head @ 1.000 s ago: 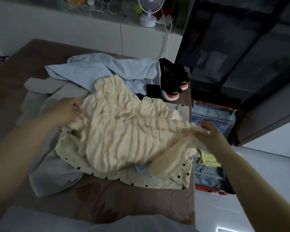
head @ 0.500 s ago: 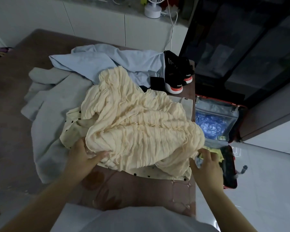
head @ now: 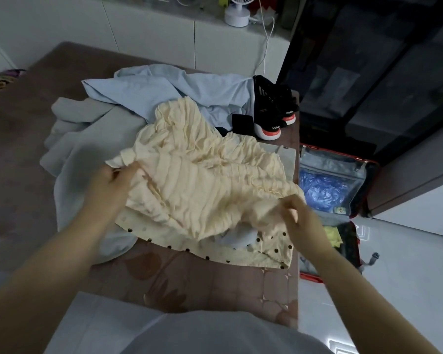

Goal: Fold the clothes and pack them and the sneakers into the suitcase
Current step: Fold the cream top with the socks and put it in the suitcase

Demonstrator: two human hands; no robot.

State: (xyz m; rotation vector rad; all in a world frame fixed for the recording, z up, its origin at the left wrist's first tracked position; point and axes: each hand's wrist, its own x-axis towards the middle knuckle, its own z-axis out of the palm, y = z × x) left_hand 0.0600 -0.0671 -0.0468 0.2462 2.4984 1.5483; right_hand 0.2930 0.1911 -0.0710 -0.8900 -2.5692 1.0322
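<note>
1. The left hand (head: 110, 185) has its fingers curled, pinching the left edge of a cream ruched top (head: 202, 180) between thumb and fingers.
2. The right hand (head: 302, 218) grips the right edge of the same top with bent fingers, near the table's right side.
3. The cream ruched top is spread between both hands, on top of the clothes pile on the brown patterned table (head: 202, 284).
4. Directly beneath it lies a cream polka-dot garment (head: 266, 254), whose dotted hem shows along the near edge.
5. A grey garment (head: 87, 149) lies crumpled under the pile to the left, and a light blue shirt (head: 189, 90) is heaped behind it.
6. A pair of black sneakers (head: 274, 111) with white and red soles stands at the far right corner of the table, just beside the blue shirt.
7. The red suitcase (head: 342, 154) lies open on the floor to the right of the table. Its far half holds a blue plastic bag (head: 322, 187), and its near half holds something yellow (head: 333, 236).
8. A white desk fan (head: 237, 11) stands on the counter behind.
</note>
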